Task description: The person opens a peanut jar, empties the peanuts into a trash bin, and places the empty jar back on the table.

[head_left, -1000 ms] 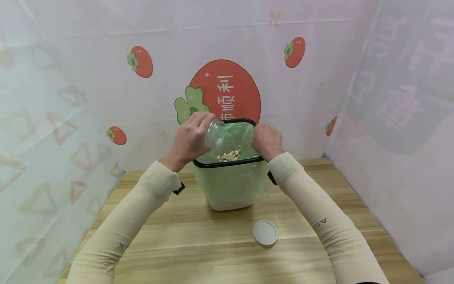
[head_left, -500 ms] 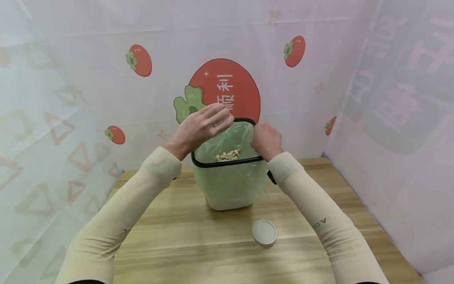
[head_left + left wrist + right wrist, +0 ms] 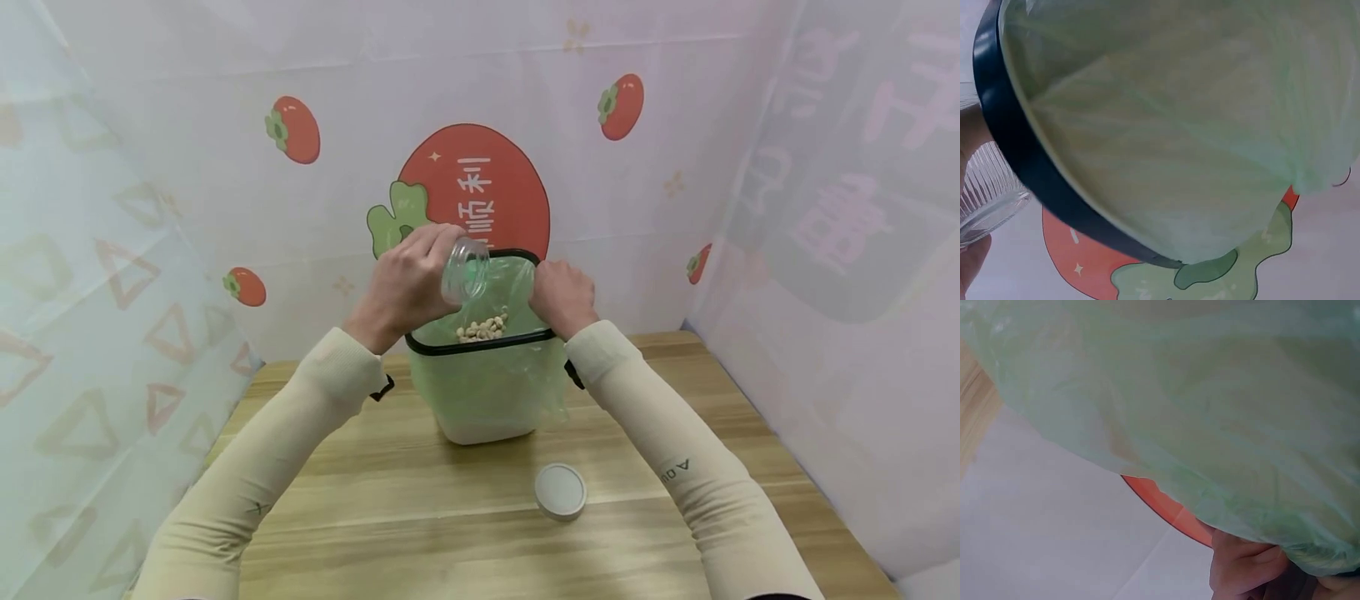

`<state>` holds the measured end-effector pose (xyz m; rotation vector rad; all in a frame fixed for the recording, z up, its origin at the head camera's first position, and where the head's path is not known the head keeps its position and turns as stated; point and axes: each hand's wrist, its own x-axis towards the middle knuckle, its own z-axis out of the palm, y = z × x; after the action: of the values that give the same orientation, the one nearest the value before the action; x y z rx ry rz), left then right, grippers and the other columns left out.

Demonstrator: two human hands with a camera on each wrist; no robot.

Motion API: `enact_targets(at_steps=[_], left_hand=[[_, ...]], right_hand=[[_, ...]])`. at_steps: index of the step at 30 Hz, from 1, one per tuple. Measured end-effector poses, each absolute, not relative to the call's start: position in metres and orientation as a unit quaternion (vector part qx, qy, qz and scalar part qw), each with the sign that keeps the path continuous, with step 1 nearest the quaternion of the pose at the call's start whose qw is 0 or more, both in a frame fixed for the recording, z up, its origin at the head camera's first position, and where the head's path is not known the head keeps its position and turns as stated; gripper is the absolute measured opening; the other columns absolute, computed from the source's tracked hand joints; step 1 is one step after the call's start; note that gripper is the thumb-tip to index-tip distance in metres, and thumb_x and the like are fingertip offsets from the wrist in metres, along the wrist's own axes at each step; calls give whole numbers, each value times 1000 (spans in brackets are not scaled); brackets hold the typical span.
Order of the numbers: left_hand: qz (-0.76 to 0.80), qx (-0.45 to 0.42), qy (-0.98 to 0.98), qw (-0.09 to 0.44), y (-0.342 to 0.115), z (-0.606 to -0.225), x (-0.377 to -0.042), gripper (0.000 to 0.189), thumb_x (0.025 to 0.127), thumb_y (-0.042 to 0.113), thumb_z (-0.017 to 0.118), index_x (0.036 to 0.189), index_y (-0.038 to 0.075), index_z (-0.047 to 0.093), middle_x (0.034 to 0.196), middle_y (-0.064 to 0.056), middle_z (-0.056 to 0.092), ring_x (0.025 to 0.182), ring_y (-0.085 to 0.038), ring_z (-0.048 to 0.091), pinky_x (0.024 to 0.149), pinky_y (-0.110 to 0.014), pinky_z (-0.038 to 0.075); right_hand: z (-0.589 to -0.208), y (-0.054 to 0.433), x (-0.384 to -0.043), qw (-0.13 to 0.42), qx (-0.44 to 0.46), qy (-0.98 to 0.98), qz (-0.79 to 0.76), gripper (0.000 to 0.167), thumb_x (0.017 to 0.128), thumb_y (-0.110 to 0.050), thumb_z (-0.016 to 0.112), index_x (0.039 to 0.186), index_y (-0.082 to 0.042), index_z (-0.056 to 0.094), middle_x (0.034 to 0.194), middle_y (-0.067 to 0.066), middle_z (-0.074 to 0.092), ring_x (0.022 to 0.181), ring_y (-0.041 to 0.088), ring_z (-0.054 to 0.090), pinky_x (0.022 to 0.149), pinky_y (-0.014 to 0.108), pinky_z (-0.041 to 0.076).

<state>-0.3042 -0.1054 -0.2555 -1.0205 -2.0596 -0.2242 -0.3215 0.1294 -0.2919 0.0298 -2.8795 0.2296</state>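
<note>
My left hand point(image 3: 408, 283) grips a clear plastic jar point(image 3: 465, 271), held tipped on its side over the mouth of a small bin point(image 3: 480, 396). In the left wrist view the ribbed jar point(image 3: 994, 184) shows between the fingers, beyond the bin's black rim point(image 3: 1016, 144). A thin green bag point(image 3: 510, 287) lines the bin and hangs over its outside. Inside lies a small heap of pale, nut-like pieces point(image 3: 482, 330). My right hand point(image 3: 564, 296) grips the bin's right rim, with its fingers point(image 3: 1241, 565) curled at the edge of the bag in the right wrist view.
A round whitish lid point(image 3: 561, 492) lies on the wooden table point(image 3: 360, 500), in front of the bin. Behind the bin stands a white cloth backdrop point(image 3: 345, 125) printed with red fruit; more cloth hangs at both sides.
My left hand turned over toward the bin's middle, hiding the jar, then rolled back so the jar shows again. The right hand, bin and lid stay put.
</note>
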Motion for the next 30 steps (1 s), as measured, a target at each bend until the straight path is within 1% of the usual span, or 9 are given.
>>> enact_targets(at_steps=[2,5,10,17,24,26,30], left_hand=[[-108,-390,-827,391,-106,-256,-303,79,67,21,97,133,-2,61,130,-20,70,125,-36,66,97,-53,62],[-129,-375,-837,377,-107,-259,-302,82,66,22,98,134,-3,60,131,-21,69,125,-37,66,99,-54,61],[-166,-360,-843,364,-111,-265,-303,78,66,22,97,132,-2,63,130,-20,70,121,-38,68,100,-54,60],[-198,-344,-850,345,-113,-273,-300,80,65,25,98,132,0,64,129,-18,70,114,-36,70,96,-54,61],[-255,-321,-855,316,-115,-275,-294,78,64,29,98,130,5,66,127,-14,71,109,-31,71,93,-51,62],[-276,-314,-854,309,-115,-275,-292,77,64,30,97,131,5,66,123,-12,73,107,-30,71,91,-49,62],[-320,-294,-852,290,-116,-275,-285,77,65,33,98,130,6,66,113,-8,75,98,-25,72,83,-44,63]], right_hand=[[-291,129,-322,126,10,-989,78,32,104,-11,48,75,-8,61,77,15,65,62,26,59,47,37,42],[-290,129,-322,127,10,-989,78,31,104,-11,49,75,-8,61,78,15,65,63,25,58,47,37,43],[-290,128,-321,124,11,-990,73,31,104,-12,50,76,-8,62,80,15,67,64,25,59,48,38,45],[-293,129,-322,128,7,-989,71,32,103,-11,49,72,-9,59,75,14,63,62,25,57,47,37,41],[-293,129,-321,128,8,-989,74,33,103,-10,49,71,-10,57,74,13,63,61,24,54,47,38,41],[-292,129,-321,128,7,-989,73,34,103,-10,49,70,-10,56,72,12,60,60,23,53,46,37,41],[-292,128,-319,123,6,-990,73,35,103,-10,49,68,-12,51,67,7,51,58,20,45,45,35,36]])
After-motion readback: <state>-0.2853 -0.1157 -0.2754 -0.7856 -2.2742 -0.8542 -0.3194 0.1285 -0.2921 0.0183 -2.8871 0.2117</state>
